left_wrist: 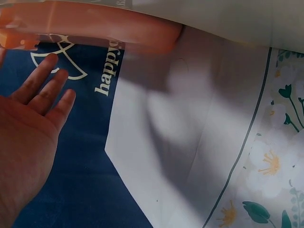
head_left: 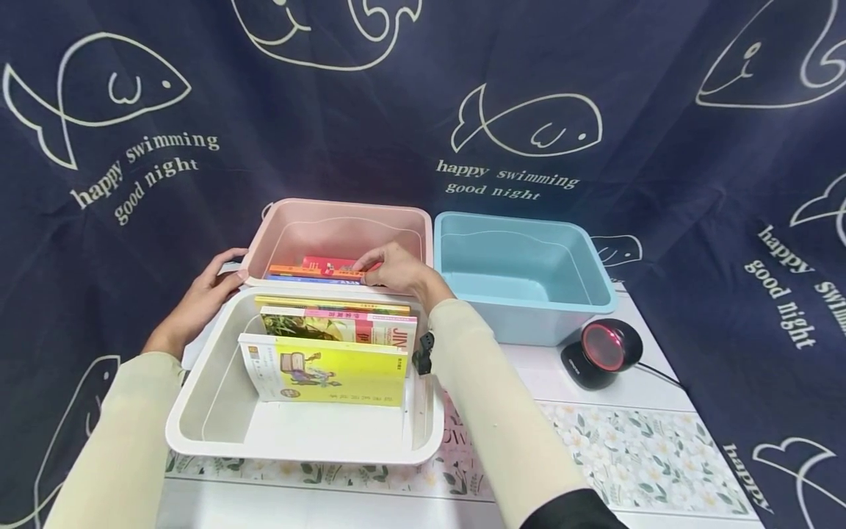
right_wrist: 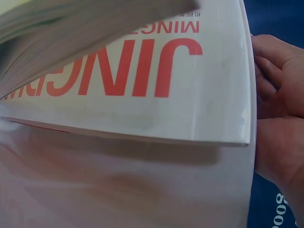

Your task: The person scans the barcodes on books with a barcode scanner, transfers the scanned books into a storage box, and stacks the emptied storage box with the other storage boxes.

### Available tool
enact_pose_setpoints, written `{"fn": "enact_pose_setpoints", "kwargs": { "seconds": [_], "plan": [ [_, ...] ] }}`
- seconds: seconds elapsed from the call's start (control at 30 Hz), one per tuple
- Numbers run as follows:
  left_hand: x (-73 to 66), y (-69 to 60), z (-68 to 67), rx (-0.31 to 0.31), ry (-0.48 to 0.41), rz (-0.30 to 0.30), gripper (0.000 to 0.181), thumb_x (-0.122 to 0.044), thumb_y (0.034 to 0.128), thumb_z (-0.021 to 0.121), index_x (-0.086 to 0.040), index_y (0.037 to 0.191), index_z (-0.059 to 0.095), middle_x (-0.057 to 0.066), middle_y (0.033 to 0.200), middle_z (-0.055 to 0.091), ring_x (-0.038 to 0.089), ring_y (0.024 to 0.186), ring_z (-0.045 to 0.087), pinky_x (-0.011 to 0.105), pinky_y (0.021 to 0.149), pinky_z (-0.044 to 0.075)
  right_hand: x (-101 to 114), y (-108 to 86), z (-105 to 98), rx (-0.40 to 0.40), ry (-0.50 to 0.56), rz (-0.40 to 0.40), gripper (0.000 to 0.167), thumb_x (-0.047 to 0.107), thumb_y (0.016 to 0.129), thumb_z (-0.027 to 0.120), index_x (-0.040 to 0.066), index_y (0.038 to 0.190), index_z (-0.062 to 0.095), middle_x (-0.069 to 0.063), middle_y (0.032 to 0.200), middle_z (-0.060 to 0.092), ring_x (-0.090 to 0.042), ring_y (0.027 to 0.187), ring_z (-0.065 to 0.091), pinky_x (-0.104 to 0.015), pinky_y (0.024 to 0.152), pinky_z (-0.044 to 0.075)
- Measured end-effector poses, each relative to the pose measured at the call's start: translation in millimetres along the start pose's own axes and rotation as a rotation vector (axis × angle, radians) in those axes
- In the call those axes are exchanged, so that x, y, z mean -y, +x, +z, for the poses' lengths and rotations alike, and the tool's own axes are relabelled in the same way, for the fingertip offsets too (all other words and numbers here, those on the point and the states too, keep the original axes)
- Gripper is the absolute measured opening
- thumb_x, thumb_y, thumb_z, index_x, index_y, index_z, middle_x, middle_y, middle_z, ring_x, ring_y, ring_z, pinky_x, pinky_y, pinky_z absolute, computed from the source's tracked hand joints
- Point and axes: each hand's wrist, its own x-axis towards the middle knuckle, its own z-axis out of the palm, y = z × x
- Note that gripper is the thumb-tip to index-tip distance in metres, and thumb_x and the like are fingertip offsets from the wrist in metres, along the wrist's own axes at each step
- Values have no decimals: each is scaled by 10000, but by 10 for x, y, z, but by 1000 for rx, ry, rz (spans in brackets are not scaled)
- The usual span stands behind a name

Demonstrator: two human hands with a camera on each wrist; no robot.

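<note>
In the head view, several thin books, red, orange [head_left: 291, 270] and blue, stand in the pink bin [head_left: 423, 235] along its front wall. My right hand [head_left: 399, 270] reaches into that bin and pinches the orange book near its right end; the fingertips are partly hidden. At the pink bin's front left corner, my left hand [head_left: 201, 301] rests with its fingers extended, seen from the palm side in the left wrist view [left_wrist: 28, 123]. The white bin [head_left: 304, 450] in front holds a yellow book [head_left: 370, 375], leaning, and a book with red letters [head_left: 330, 323], also close in the right wrist view [right_wrist: 218, 95].
A blue bin [head_left: 529, 327] stands right of the pink one. Farther right is a black round device [head_left: 598, 354] with a red-lit face and a cable. A flowered cloth strip [head_left: 634, 455] crosses the white table, and a dark blue fish-print curtain [head_left: 370, 132] hangs behind.
</note>
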Motion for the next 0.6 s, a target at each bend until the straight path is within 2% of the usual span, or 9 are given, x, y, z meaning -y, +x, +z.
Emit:
{"fn": "enact_pose_setpoints", "kwargs": {
  "seconds": [0.23,0.43,0.6],
  "plan": [
    [-2,29,1,-3,-2,3,646,-483,1082,472,-305,1643,207,277,1541,461,-136,996,540,119,777,499,30,-19,-24,-26,6,-50,250,47,932,731,158,1148,786,-26,1179,759,-203,1094,646,-332,974,503],
    [-14,9,0,-5,2,4,636,-494,1081,467,-319,1639,216,267,1533,464,-137,988,540,120,777,499,151,-99,-117,-66,28,-55,282,102,942,734,201,1203,770,-18,1252,744,-173,1115,670,-368,1026,532],
    [-6,-4,7,-18,2,20,616,-467,1086,470,-307,1634,238,245,1489,482,-148,976,564,140,786,514,274,-204,-212,-57,38,-150,293,71,951,715,129,1235,755,-81,1267,737,-189,1097,683,-364,1037,542]
  ]
}}
